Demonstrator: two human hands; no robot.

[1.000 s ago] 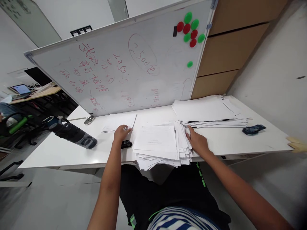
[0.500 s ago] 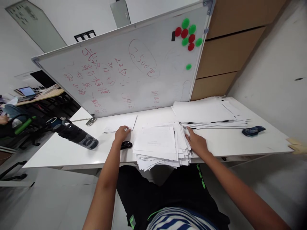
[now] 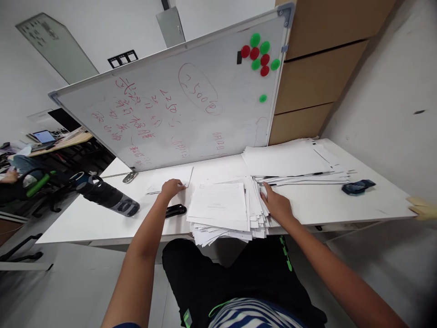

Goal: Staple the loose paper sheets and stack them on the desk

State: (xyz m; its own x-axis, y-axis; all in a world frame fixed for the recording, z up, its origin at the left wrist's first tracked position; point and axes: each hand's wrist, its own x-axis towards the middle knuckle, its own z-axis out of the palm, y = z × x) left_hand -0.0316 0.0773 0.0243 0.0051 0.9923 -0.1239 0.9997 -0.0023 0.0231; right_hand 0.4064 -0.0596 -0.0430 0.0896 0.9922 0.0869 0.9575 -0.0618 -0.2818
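Note:
My left hand [image 3: 172, 187] is at the right edge of a few white sheets of paper [image 3: 160, 177], its fingers curled and pinched on that edge. Just below it lies a black stapler [image 3: 176, 210], partly behind my forearm. In front of me an uneven pile of printed papers [image 3: 218, 207] overhangs the table's front edge. My right hand [image 3: 278, 203] rests along the pile's right side, thumb and fingers apart, nothing gripped in it.
A larger stack of white paper [image 3: 287, 159] lies behind on the right. A dark blue item [image 3: 358, 187] sits near the wall. On the left stands a tilted-looking bottle [image 3: 109, 196]. A whiteboard [image 3: 205, 118] with magnets rises behind the white table [image 3: 314, 205]. Another person's hand [image 3: 12, 175] shows far left.
My left forearm has swung left, uncovering more of the stapler, while the left hand stays at the sheets' edge. My right hand keeps its place by the pile. The view has shifted slightly.

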